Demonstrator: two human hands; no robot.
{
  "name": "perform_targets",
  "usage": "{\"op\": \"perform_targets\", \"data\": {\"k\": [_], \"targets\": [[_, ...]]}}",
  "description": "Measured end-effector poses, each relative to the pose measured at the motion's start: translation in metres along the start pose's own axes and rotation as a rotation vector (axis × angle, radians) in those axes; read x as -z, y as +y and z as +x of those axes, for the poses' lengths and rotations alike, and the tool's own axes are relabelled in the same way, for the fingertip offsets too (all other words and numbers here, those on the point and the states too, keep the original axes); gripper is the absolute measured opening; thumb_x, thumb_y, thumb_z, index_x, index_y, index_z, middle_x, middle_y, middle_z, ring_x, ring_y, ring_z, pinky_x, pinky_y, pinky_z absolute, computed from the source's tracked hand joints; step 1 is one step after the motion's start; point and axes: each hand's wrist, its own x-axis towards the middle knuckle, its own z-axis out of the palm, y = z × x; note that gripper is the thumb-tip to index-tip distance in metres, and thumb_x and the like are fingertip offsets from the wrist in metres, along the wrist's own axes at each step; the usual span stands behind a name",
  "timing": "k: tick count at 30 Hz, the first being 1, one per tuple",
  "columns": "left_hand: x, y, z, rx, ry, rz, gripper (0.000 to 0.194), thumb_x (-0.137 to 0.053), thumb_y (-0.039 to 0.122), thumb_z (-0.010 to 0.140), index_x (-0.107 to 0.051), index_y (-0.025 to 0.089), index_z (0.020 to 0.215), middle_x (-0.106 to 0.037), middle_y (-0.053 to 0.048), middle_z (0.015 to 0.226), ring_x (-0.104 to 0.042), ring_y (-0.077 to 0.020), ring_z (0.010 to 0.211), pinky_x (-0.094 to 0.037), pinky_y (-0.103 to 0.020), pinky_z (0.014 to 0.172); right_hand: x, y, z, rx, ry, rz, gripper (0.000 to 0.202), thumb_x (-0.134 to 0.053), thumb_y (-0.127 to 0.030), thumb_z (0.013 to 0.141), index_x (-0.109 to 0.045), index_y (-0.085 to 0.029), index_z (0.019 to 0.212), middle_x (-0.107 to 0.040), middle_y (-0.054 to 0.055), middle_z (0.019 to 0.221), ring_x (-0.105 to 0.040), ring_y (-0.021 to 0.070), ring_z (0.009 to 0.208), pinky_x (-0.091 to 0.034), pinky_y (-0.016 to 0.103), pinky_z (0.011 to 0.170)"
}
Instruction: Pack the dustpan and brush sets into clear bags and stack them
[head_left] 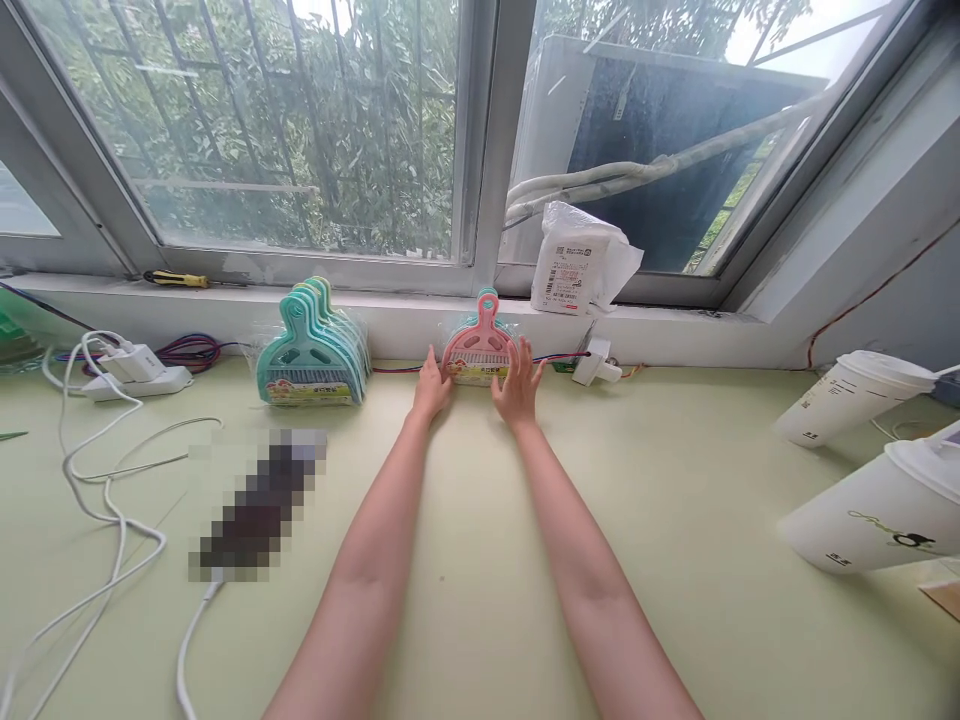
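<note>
A pink mini dustpan-and-brush set (480, 345) in clear wrap stands upright at the back of the table, against the wall below the window. A green edge shows behind it. My left hand (432, 388) presses on its left side. On the right side, my right hand (519, 388) holds it, fingers over the front edge. Both arms are stretched far forward. To the left stands a row of similar wrapped dustpan-and-brush sets (307, 350), turquoise in front with a yellow one farther back.
A blurred-out phone-like object (259, 510) with a white cable lies front left. White chargers on a power strip (139, 375) stand back left. On the sill are a screwdriver (176, 279) and a white package (574, 262). Two white cups (877, 510) stand at right.
</note>
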Motion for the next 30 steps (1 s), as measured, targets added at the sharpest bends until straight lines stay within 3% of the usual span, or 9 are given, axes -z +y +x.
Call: {"op": "perform_targets", "data": {"k": [3,6,12,15,18,21,24,26,30], "targets": [[0.004,0.002,-0.01,-0.026,0.069,-0.003,0.082,-0.052,0.026,0.085,-0.005,0.014,0.152,-0.021,-0.017,0.156,-0.018,-0.0273,0.144,-0.021,-0.042,0.115,0.01,-0.013,-0.011,0.11,-0.055,-0.023,0.067,-0.038,-0.014,0.085,-0.02,-0.024,0.149,-0.017,0.006,0.159,-0.007,0.0218,0.148,0.002,0.059,0.115],[0.01,0.008,-0.023,-0.037,0.172,-0.002,0.076,-0.049,0.024,0.087,-0.009,0.014,0.15,-0.024,-0.017,0.154,-0.018,-0.0258,0.144,-0.02,-0.042,0.115,0.017,-0.023,-0.027,0.106,-0.079,-0.011,0.063,-0.038,-0.011,0.084,-0.03,-0.025,0.144,-0.025,0.006,0.156,-0.013,0.0209,0.146,-0.002,0.058,0.115],[0.025,0.02,-0.058,-0.02,0.337,0.011,0.057,-0.052,0.012,0.081,-0.035,0.012,0.135,-0.042,-0.02,0.135,-0.038,-0.0272,0.13,-0.032,-0.042,0.107,0.037,-0.036,-0.061,0.104,-0.263,0.074,0.035,-0.041,-0.015,0.087,-0.06,-0.02,0.115,-0.056,0.01,0.131,-0.045,0.0228,0.127,-0.019,0.049,0.114],[0.034,0.025,-0.078,-0.006,0.413,-0.015,0.045,-0.048,0.007,0.079,-0.044,0.016,0.123,-0.048,-0.016,0.125,-0.045,-0.0267,0.122,-0.035,-0.042,0.104,0.047,-0.042,-0.075,0.064,-0.325,0.081,0.029,-0.041,-0.017,0.088,-0.065,-0.019,0.105,-0.061,0.01,0.122,-0.051,0.0228,0.119,-0.028,0.044,0.109],[0.052,0.029,-0.095,0.015,0.511,-0.04,0.043,-0.044,0.004,0.078,-0.046,0.019,0.118,-0.047,-0.015,0.124,-0.043,-0.0268,0.124,-0.033,-0.043,0.105,0.051,-0.047,-0.086,0.05,-0.444,0.105,0.03,-0.041,-0.019,0.09,-0.064,-0.018,0.109,-0.062,0.01,0.121,-0.053,0.0218,0.115,-0.035,0.038,0.104],[0.083,0.029,-0.1,0.036,0.605,-0.017,0.043,-0.043,0.002,0.076,-0.048,0.018,0.117,-0.044,-0.017,0.129,-0.038,-0.0272,0.129,-0.028,-0.043,0.109,0.049,-0.047,-0.087,0.052,-0.545,0.123,0.035,-0.039,-0.024,0.092,-0.059,-0.017,0.121,-0.059,0.01,0.129,-0.051,0.0201,0.12,-0.035,0.032,0.103],[0.128,0.023,-0.093,0.092,0.721,0.055,0.043,-0.042,0.002,0.077,-0.048,0.016,0.117,-0.039,-0.018,0.135,-0.033,-0.0285,0.133,-0.024,-0.044,0.111,0.041,-0.045,-0.076,0.04,-0.634,0.099,0.043,-0.037,-0.03,0.094,-0.05,-0.016,0.132,-0.049,0.009,0.142,-0.043,0.0198,0.13,-0.028,0.033,0.11],[0.161,0.014,-0.085,0.151,0.788,0.127,0.046,-0.044,0.001,0.075,-0.046,0.015,0.118,-0.036,-0.019,0.137,-0.029,-0.0302,0.135,-0.022,-0.048,0.111,0.032,-0.043,-0.065,0.012,-0.683,0.074,0.049,-0.035,-0.035,0.095,-0.042,-0.016,0.14,-0.039,0.009,0.15,-0.035,0.0203,0.137,-0.023,0.036,0.113],[0.219,-0.019,-0.067,0.352,0.883,0.251,0.051,-0.052,0.002,0.072,-0.043,0.016,0.12,-0.034,-0.02,0.138,-0.032,-0.0364,0.131,-0.035,-0.054,0.1,0.011,-0.038,-0.042,-0.08,-0.684,0.037,0.058,-0.034,-0.039,0.094,-0.027,-0.018,0.148,-0.024,0.009,0.157,-0.026,0.0213,0.143,-0.023,0.039,0.113]]}}
